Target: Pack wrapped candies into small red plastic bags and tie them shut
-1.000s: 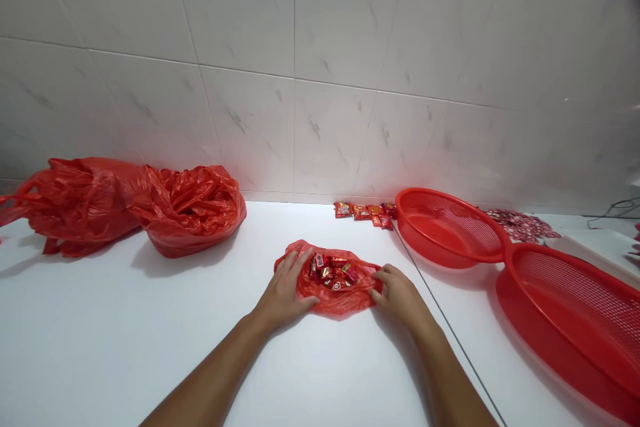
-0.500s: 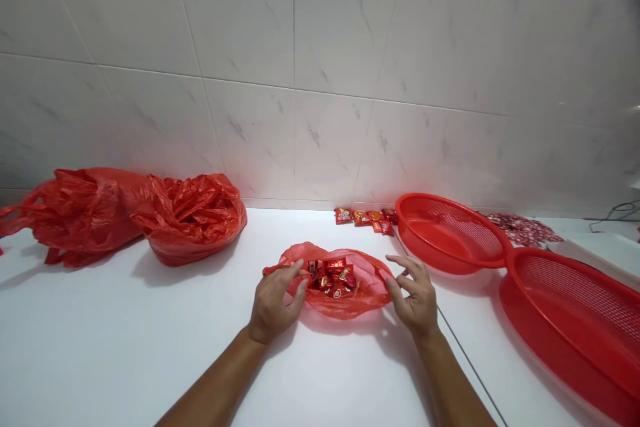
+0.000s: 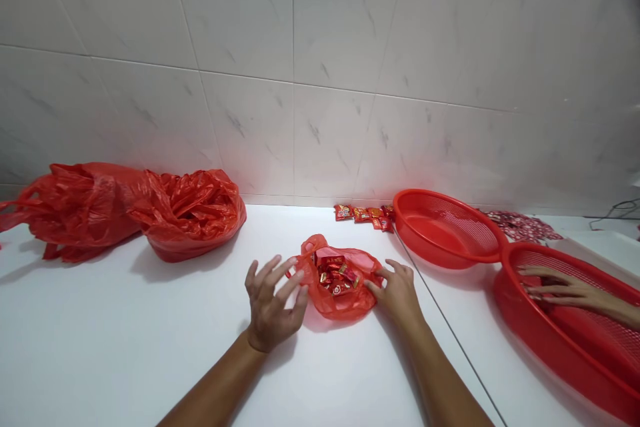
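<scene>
Holding the left hand [image 3: 274,310] spread, with fingers fanned apart, close to the left edge of a small red plastic bag [image 3: 345,307]. Impossible to tell whether touching the film there or only hovering over it. Touching the bag's right rim with the right hand [image 3: 399,290], with thumb and fingers curved at the edge; too small to tell a pinch from a light touch. Set on the white table [image 3: 150,347], in the middle of the scene, with mouth open upward and shiny wrapped pieces [image 3: 337,273] bunched inside. Backed by a tiled wall [image 3: 325,140], with small red packets [image 3: 361,215] near its foot. Flanked on the left by two larger, crumpled bags, side by side: one farther left [image 3: 87,210], one closer in [image 3: 195,237]. Flanked on the right by a far basket [image 3: 433,252] and a near basket [image 3: 525,320], both red and mesh-sided, meeting at the rims. Reaching into the near basket from the right, another person's hand [image 3: 560,289].
</scene>
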Tool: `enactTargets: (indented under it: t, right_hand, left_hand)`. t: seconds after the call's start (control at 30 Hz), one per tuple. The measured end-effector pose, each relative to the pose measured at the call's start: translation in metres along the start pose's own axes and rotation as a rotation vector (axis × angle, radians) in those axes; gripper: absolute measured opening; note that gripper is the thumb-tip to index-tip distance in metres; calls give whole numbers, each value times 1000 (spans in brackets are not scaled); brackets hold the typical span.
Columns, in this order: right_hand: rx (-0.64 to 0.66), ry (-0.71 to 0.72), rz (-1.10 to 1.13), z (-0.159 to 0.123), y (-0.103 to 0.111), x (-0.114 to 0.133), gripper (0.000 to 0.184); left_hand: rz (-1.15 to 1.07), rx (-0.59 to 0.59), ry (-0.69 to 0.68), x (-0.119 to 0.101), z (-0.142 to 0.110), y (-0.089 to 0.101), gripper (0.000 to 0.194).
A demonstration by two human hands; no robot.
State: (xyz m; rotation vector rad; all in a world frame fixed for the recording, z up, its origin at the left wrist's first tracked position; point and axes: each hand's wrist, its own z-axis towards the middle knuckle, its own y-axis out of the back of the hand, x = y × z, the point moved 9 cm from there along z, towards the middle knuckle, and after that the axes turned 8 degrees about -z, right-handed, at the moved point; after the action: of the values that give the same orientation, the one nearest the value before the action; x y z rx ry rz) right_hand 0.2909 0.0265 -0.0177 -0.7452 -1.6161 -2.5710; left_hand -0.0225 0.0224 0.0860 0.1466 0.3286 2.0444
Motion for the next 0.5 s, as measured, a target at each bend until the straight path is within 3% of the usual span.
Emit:
enactTargets:
  t: [0.07, 0.17, 0.23, 0.37, 0.43, 0.5]
  right_hand:
    - [9, -12, 94, 2, -6, 2, 24]
    - [-66, 10, 237, 4, 1, 4, 21]
    - [-156, 40, 322, 3, 16, 5, 25]
    - [-343, 88, 475, 2, 61, 9, 25]
    - [-334, 40, 636, 10, 79, 10, 20]
    - [-200, -19, 880, 23, 90, 20, 20]
  left_hand:
    - [-22, 11, 141, 19, -3, -3, 63]
    - [-128, 122, 307, 46, -13, -18, 59]
    - [-203, 194, 360, 57, -21, -28, 52]
    - [-314, 243, 377, 61, -29, -38, 63]
    - [-349, 271, 384, 59, -30, -43, 61]
    - [-387, 279, 403, 58, -29, -46, 54]
